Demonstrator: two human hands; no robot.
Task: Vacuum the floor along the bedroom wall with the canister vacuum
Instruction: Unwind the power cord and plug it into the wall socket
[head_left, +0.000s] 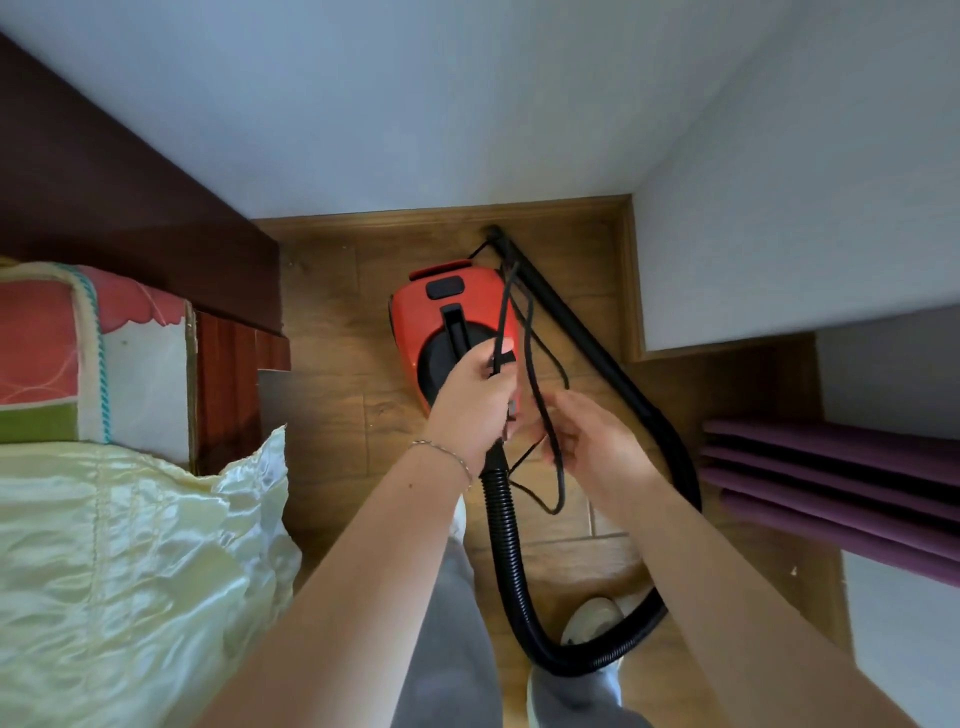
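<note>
Left hand (475, 400) closed round gathered strands of the black power cord (528, 338); right hand (597, 441), fingers curled, holding the hanging loops just beside it. Red canister vacuum (415, 317) on the wood floor (332, 322) at frame centre, directly beyond the left hand, the nearer one. Its ribbed hose (506, 545) loops toward the lower frame; the wand (571, 318) lies diagonally, tip at the baseboard (441, 214), upper centre. The cord probably needs freeing first.

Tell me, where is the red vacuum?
In the middle of the head view, the vacuum sits on the floor by the wall, right of the bed.
</note>
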